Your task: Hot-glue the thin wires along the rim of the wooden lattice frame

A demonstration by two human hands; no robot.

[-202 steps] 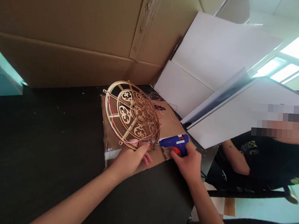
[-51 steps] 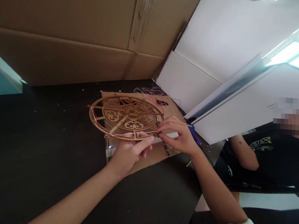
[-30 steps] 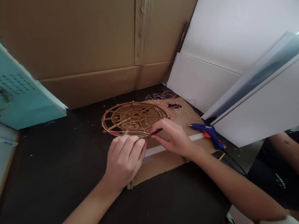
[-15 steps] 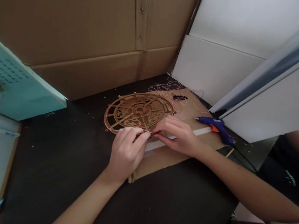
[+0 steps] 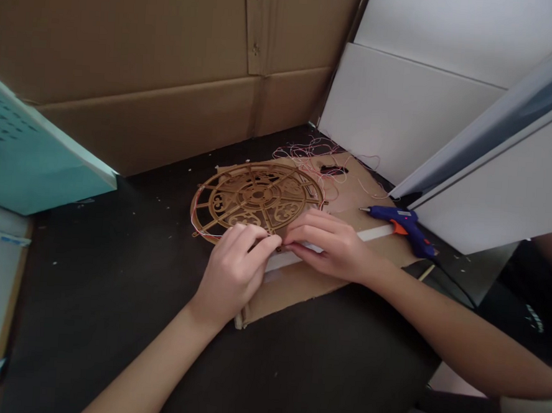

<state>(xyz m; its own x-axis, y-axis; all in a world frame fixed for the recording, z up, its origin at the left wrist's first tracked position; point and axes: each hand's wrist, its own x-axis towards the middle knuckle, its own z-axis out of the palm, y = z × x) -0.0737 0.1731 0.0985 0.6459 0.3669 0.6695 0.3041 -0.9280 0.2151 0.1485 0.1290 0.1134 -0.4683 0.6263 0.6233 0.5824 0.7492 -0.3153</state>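
A round, openwork brown disc [image 5: 258, 195] lies on a cardboard sheet [image 5: 294, 288], with red and white wire [image 5: 193, 212] running along its left rim. At the disc's near edge, my left hand [image 5: 238, 260] pinches the wire between thumb and fingers. My right hand [image 5: 327, 244] is closed at the same spot, fingertips almost touching the left ones; it pinches the wire too, though the fingers partly hide it. Tangled red and white wire [image 5: 307, 152] lies behind the disc.
On the cardboard's right side rests a blue glue gun [image 5: 403, 223]. A small black object [image 5: 334, 170] is near the tangle. Cardboard [image 5: 149, 55] and white panels [image 5: 389, 107] stand behind. A turquoise board [image 5: 49, 161] stands left. Part of a person shows at the right edge.
The view has shifted slightly. Both hands remain at the disc's near edge, and their fingertips are closer together, with less wire showing between them.
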